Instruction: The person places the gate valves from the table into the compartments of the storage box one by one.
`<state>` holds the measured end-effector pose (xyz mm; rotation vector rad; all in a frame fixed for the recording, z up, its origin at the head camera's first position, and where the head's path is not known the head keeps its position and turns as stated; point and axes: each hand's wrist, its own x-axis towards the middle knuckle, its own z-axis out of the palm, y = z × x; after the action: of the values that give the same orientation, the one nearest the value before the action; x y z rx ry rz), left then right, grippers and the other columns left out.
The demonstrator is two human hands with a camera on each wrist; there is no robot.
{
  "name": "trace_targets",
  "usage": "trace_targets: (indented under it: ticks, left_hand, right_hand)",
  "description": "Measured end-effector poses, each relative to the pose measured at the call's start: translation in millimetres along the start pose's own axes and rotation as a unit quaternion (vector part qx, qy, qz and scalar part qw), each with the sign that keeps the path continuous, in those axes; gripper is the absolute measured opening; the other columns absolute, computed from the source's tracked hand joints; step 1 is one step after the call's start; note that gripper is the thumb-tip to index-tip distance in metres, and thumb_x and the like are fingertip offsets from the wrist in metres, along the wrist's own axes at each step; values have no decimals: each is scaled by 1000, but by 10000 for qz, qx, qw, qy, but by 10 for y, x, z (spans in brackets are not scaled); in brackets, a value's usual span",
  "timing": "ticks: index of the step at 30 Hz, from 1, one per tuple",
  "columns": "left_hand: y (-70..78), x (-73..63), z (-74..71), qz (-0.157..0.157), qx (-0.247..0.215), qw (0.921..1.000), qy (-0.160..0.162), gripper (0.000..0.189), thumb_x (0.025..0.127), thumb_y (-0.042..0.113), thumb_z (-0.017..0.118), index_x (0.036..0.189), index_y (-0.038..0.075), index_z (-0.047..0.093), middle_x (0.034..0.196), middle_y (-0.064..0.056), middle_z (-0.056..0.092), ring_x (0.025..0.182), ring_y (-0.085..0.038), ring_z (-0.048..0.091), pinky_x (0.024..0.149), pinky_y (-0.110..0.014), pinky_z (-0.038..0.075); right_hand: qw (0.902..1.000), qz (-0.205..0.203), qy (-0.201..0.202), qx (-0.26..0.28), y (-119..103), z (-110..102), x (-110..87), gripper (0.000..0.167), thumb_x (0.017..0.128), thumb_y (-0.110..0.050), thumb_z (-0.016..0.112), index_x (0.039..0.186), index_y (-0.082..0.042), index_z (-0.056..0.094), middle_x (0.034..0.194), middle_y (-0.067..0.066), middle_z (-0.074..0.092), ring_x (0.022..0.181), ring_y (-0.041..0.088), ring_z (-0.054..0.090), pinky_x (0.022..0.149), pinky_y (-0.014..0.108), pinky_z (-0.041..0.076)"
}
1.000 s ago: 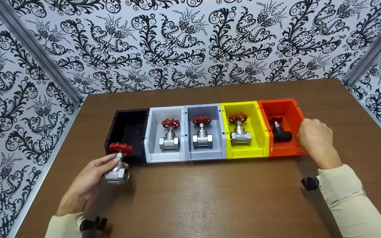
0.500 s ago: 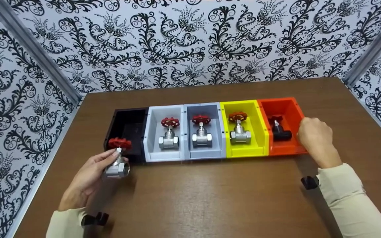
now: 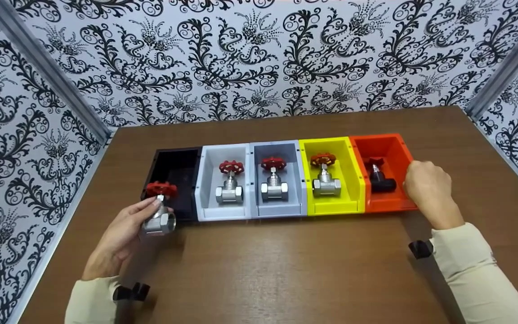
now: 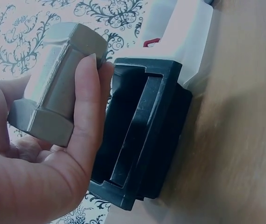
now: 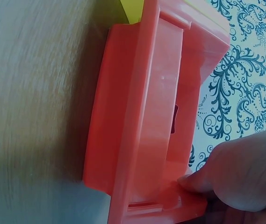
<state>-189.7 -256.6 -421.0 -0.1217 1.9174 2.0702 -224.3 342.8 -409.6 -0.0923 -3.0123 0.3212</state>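
Note:
My left hand [image 3: 124,231] holds a metal gate valve [image 3: 160,223] with a red handwheel, over the front edge of the black bin [image 3: 153,164]. In the left wrist view the fingers wrap the hex-ended body of the valve [image 4: 53,84], beside the black bin [image 4: 170,126]. On the far side, my right hand [image 3: 432,193] grips the right wall of the orange-red bin [image 3: 391,207]. Its thumb lies over the wall's inner side in the right wrist view, while the other fingers are mostly hidden. A black-bodied valve [image 3: 381,182] lies inside that bin.
Between the outer bins stand a white bin [image 3: 223,213], a grey bin [image 3: 281,210] and a yellow bin [image 3: 337,208], joined in one row. Each has a red-wheeled valve in it. Patterned walls [image 3: 259,58] enclose the brown table [image 3: 281,265] at the back and sides.
My left hand has moved slightly away from me with the valve, bringing the handwheel further over the black bin. The right hand has stayed on the orange-red bin.

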Motion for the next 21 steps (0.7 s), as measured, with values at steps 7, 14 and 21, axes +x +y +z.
trace_targets:
  ticks: [7, 14, 21]
  left_hand:
    - [20, 71, -2, -63, -188, 9998, 33, 41, 103, 28, 54, 134, 1, 52, 97, -2, 73, 86, -13, 70, 77, -29, 56]
    - [27, 168, 38, -40, -223, 9997, 118, 38, 102, 29, 56, 128, 1, 56, 92, -2, 72, 79, -13, 69, 74, -29, 56]
    - [44, 240, 55, 1, -153, 9996, 221, 42, 102, 30, 57, 131, 0, 54, 90, 0, 72, 76, -12, 69, 72, -28, 57]
  right_hand:
    - [10000, -36, -20, -33, -1, -4, -7, 12, 84, 1, 56, 79, 12, 59, 68, 26, 56, 54, 39, 54, 51, 57, 48]
    - [10000, -6, -67, -59, 0, -6, 3, 13, 84, 0, 57, 81, 12, 58, 69, 27, 56, 55, 40, 54, 51, 56, 48]
    - [9999, 10, -109, -19, 7, -1, 15, 12, 83, 0, 57, 80, 11, 59, 70, 27, 57, 56, 42, 54, 51, 56, 47]
